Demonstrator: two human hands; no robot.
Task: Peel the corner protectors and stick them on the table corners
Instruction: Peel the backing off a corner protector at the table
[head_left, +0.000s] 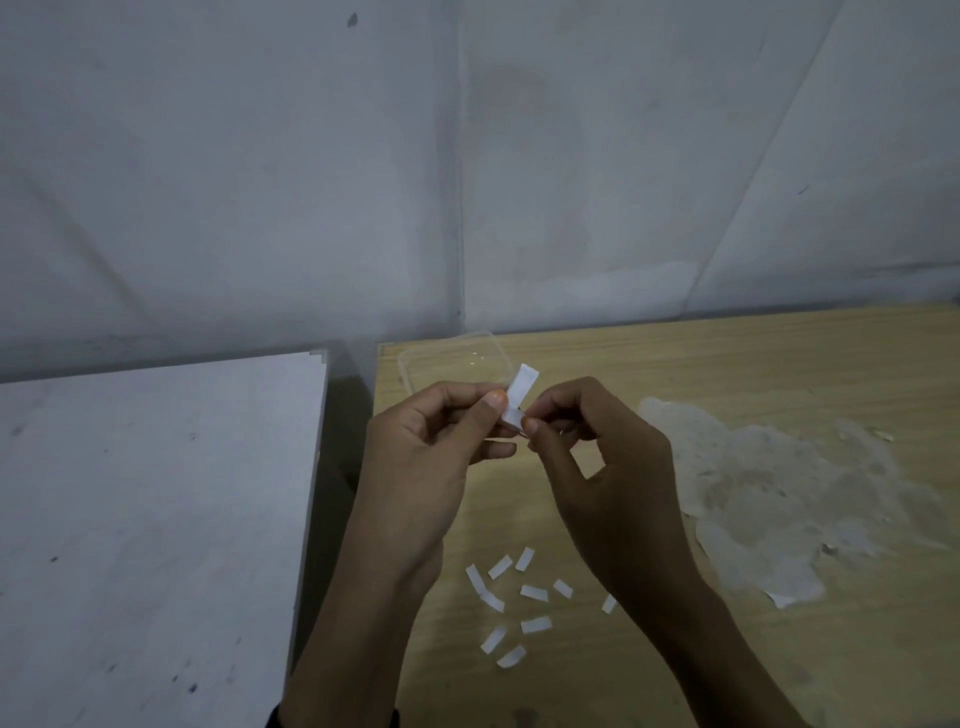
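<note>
Two hands up over the counter (675, 364): left hand (431, 457) and right hand (608, 467) both pinch one protector (521, 395), paper scraps (511, 603) lying below them

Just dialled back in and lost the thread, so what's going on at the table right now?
A person is holding a small white corner protector up over the wooden table, pinched between both hands: the left hand grips one side while the right hand picks at its lower end, apparently peeling the backing. About ten small white backing strips lie scattered on the table below the hands. A clear plastic container sits just behind them. Nothing is stuck to any visible table corner yet.
</note>
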